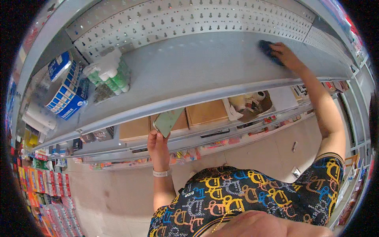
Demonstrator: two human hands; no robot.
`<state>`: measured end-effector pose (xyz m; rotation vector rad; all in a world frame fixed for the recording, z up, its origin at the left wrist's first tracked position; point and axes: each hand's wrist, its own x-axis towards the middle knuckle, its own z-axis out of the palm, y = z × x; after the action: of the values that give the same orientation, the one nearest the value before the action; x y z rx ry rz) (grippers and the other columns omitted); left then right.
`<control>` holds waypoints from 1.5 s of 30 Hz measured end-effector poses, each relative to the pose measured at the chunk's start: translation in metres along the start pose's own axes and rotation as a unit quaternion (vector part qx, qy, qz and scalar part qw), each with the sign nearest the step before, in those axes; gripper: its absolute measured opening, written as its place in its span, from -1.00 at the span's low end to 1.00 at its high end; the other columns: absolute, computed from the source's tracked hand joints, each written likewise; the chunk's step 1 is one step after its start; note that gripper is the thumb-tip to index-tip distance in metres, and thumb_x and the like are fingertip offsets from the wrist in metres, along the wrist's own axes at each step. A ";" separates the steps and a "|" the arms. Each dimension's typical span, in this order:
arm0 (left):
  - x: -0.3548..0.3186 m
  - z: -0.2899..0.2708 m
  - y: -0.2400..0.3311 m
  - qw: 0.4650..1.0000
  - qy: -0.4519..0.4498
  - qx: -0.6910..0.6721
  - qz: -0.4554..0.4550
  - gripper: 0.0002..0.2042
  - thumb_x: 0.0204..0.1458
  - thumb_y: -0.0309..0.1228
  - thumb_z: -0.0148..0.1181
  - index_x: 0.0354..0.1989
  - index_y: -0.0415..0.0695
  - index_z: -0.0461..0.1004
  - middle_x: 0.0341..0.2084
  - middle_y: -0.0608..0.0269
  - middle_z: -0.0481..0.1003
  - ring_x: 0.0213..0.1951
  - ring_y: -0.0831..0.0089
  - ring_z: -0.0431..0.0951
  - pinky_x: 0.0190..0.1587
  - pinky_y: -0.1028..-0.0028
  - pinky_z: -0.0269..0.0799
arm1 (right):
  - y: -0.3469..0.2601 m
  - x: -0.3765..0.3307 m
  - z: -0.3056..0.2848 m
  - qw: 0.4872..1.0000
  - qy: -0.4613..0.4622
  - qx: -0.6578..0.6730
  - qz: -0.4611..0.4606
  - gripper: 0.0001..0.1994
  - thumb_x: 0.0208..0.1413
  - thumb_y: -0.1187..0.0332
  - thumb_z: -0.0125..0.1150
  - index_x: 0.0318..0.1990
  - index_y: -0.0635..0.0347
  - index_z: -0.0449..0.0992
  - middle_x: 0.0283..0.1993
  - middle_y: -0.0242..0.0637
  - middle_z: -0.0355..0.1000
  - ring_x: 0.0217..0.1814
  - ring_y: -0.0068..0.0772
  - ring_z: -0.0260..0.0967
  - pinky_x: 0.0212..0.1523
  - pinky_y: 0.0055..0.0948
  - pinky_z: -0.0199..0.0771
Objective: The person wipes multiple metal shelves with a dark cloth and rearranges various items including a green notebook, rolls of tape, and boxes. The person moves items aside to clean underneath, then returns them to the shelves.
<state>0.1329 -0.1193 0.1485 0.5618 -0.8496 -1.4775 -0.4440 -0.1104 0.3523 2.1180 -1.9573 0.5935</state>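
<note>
My right hand (285, 55) reaches to the right part of a grey metal shelf (189, 67), its fingers closed on a dark cloth (270, 52) pressed against the shelf surface. Below the shelf's front edge, my left hand (158, 141) grips a pale green phone (168, 121) by its lower end, the phone tilted up to the right. A light-coloured watch band (160, 173) circles my left wrist. Toward the left of the shelf stands a plastic-wrapped pack of green and white items (111, 75).
Blue and white boxes (68, 93) and white rolls (39, 120) fill the shelf's left end. A perforated white back panel (185, 19) rises behind. Brown cartons (207, 113) and an open box of mixed items (252, 104) sit on the lower shelf. Packaged goods (47, 185) line the lower left.
</note>
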 end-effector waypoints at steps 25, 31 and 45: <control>-0.026 -0.038 0.018 0.998 0.043 0.035 -0.004 -0.88 0.16 -0.38 0.13 -0.17 -0.08 0.41 -0.13 0.30 0.46 -0.05 0.38 0.45 0.09 0.26 0.34 | -0.406 0.098 0.067 0.909 -0.162 0.204 -0.325 -0.69 0.15 0.17 0.09 0.03 -0.10 0.52 -0.15 -0.16 0.41 -0.02 -0.10 0.37 -0.06 -0.18 0.38; -0.027 0.012 -0.022 0.999 0.031 0.032 0.005 -0.86 0.17 -0.37 0.13 -0.15 -0.08 0.41 -0.11 0.32 0.45 -0.04 0.44 0.44 0.05 0.30 0.39 | -0.313 0.058 0.033 0.925 -0.169 0.200 -0.275 -0.80 0.08 0.30 0.11 -0.13 -0.11 0.56 -0.14 -0.29 0.43 0.01 -0.20 0.38 -0.01 -0.23 0.37; 0.024 0.065 -0.079 0.970 -0.006 0.232 0.067 -0.84 0.16 -0.46 0.11 -0.10 -0.17 0.45 -0.15 0.33 0.46 -0.09 0.53 0.42 0.02 0.48 0.31 | 0.002 -0.082 -0.110 0.977 -0.181 0.110 0.014 -0.75 -0.14 0.48 0.26 -0.21 0.09 0.62 -0.15 -0.27 0.55 -0.03 -0.26 0.44 0.06 -0.34 0.36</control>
<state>0.0313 -0.1358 0.1295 0.8239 -1.2307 -1.1599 -0.4671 0.0083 0.4173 2.4861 -2.1985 0.4750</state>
